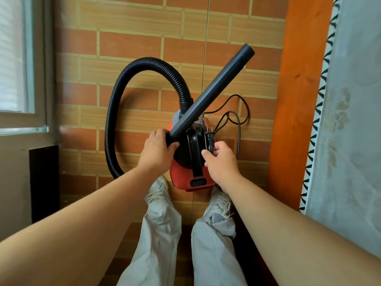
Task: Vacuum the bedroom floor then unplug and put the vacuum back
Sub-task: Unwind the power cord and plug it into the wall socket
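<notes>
Two hands are stowing the red canister vacuum [181, 175]: my left hand [158, 150] gripping its black rigid wand [212, 89], right hand [221, 164] pinching the unplugged black cord [211, 139]; next, I judge, coiling slack.

Vacuum [183, 176] on floor [132, 44] before 2 shoes [158, 190]; hose [115, 96] left, cord [239, 129] right, wand [210, 93] across it.

Hose [107, 129] end hidden behind left forearm [86, 211].

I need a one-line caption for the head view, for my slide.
Left hand grips the black tube; right hand holds the power plug beside the red vacuum.
</notes>
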